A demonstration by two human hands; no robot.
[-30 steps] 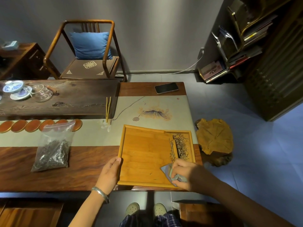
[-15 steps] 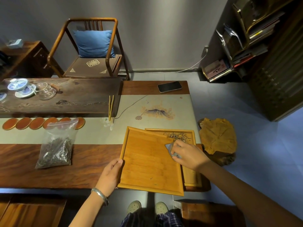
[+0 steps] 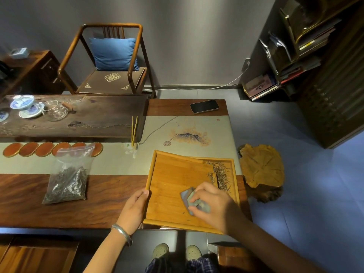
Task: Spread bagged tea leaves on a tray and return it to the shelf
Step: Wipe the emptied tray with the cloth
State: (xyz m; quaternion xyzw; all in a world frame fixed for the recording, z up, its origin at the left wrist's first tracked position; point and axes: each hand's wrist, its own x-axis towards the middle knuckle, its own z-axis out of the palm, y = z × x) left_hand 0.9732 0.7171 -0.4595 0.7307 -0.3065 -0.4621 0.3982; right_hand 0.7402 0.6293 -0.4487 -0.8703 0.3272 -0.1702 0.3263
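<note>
On the near right part of the wooden table [image 3: 98,194], a person is holding a bamboo tray [image 3: 173,186] by its left rim, the left hand [image 3: 134,209] curling its fingers and thumb over that edge. The right hand [image 3: 214,205] is gripping a folded grey-blue cloth [image 3: 188,196] against the tray's surface. The tray is lying tilted over a second tray [image 3: 234,174], where loose tea leaves [image 3: 222,174] are showing just right of the top one. Well left of the tray, a clear bag of tea leaves [image 3: 68,178] is lying on the table.
</note>
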